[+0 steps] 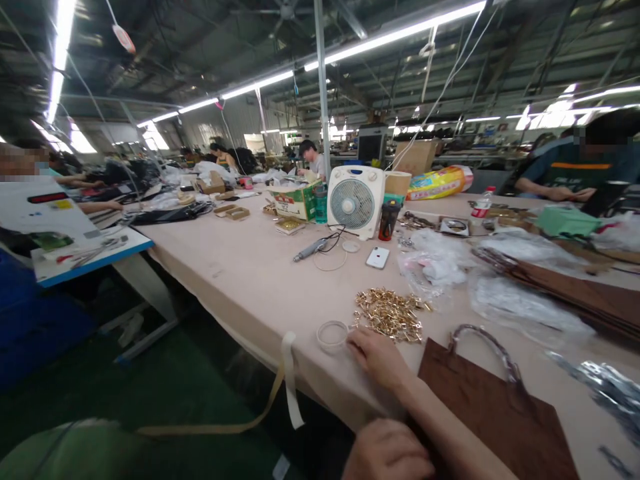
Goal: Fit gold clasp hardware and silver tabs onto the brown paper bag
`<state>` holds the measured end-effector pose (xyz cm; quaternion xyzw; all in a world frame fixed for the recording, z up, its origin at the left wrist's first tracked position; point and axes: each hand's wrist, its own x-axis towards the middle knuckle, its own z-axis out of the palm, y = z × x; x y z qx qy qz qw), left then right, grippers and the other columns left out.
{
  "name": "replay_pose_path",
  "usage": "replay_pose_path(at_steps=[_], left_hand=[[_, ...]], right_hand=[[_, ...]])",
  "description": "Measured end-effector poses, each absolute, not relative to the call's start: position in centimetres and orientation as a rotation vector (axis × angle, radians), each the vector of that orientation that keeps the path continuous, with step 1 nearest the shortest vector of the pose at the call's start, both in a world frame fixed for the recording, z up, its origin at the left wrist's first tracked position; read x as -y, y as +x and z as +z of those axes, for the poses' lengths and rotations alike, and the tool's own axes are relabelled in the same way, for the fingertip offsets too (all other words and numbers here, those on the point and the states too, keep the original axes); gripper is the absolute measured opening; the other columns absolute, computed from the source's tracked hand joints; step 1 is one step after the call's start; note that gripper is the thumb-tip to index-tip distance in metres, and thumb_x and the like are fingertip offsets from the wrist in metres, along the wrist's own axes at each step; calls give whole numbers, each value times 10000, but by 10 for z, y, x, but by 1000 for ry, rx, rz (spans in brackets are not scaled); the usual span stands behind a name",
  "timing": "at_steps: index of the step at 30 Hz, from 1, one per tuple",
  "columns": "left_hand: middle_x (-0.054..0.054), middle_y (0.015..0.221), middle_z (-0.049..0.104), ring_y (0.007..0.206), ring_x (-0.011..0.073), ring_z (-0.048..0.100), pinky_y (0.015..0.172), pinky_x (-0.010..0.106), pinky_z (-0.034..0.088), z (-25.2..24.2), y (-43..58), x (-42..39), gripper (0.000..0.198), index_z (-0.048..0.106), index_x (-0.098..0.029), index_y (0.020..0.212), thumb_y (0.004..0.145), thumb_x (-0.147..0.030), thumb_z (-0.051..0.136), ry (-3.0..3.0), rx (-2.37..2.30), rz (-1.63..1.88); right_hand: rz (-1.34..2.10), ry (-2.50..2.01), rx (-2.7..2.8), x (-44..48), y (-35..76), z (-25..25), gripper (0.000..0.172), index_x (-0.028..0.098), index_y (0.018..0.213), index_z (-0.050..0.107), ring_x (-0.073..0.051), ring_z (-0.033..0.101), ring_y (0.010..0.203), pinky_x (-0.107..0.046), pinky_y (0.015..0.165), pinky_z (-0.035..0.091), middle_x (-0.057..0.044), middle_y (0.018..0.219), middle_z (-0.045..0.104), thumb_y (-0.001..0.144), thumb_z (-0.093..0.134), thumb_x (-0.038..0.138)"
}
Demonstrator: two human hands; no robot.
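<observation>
My right hand (379,355) reaches over the table's near edge, its fingers pinched at the right rim of a pale translucent ring (332,336), which looks like a narrow tape roll. Just beyond that hand lies a heap of small gold-coloured metal fittings (389,313). To the right of my forearm is a flat brown bag (495,407) with a plastic-wrapped handle (487,347). Low in the picture, my left hand (390,455) is curled and blurred; whatever is inside its fingers is hidden.
A white box fan (354,202), a phone (377,258), a grey corded tool (310,250) and a dark cup (389,220) stand or lie farther back. Clear plastic bags (435,257) and brown pieces (575,287) crowd the right. White tape (290,383) hangs over the edge. Other people work around.
</observation>
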<state>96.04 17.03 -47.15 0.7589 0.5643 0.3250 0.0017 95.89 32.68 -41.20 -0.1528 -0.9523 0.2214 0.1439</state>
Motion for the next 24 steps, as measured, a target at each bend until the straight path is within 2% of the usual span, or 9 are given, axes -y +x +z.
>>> replay_pose_path(at_steps=[1,2,4,7,10,16,21,24], left_hand=[[80,986,757,903,229,711,794,407,638,-467,948,-169,274,734,-297,1070,1002,-223,479,2295,-1845,1138],[98,1020,754,958,235,709,876,433,628,-460,934,-168,321,723,-259,1117,992,-173,440,2114,-1977,1321],[116,1179,725,1142,247,667,1040,465,571,-441,902,-168,335,681,-227,1224,988,-135,461,1860,-2172,1529],[89,1339,671,1294,236,594,1153,431,505,-420,861,-173,424,626,-241,1351,950,-110,578,1976,-2104,1234],[71,1363,664,1279,211,614,1118,374,532,-418,840,-179,397,648,-256,1324,964,-103,584,2102,-1968,982],[90,1418,645,1284,238,614,1102,423,532,-434,848,-187,370,677,-253,1291,983,-107,533,2096,-2157,889],[72,1290,689,1147,205,661,991,355,563,-437,850,-196,216,732,-234,1135,1021,-204,550,2159,-2165,836],[33,1197,710,1073,175,673,934,303,550,-438,846,-199,193,752,-244,1065,1036,-251,561,2145,-2126,852]], right_hand=[[696,-433,2716,-327,968,-417,175,236,1034,698,-213,679,971,-301,862,478,-50,1058,711,1038,524,228],[747,-429,2689,-327,976,-423,174,237,1049,701,-215,679,977,-306,863,483,-51,1062,712,1033,527,229],[826,-432,2637,-326,991,-436,183,234,1059,706,-224,679,974,-324,866,494,-56,1050,717,1024,526,232],[923,-446,2530,-323,1004,-451,185,233,1026,712,-240,679,966,-351,882,510,-61,1017,730,1019,529,254],[1006,-464,2442,-321,1008,-457,187,240,1013,725,-244,683,960,-353,879,522,-60,1010,743,1016,544,289],[990,-520,2416,-321,1007,-459,186,242,980,737,-243,678,900,-347,837,506,-53,964,748,1005,572,326],[1044,-521,2358,-321,1011,-456,174,252,966,747,-235,684,890,-332,825,506,-36,954,752,1006,594,326],[1019,-507,2369,-321,1013,-456,170,256,964,729,-233,684,906,-327,835,506,-33,956,743,1019,580,315]])
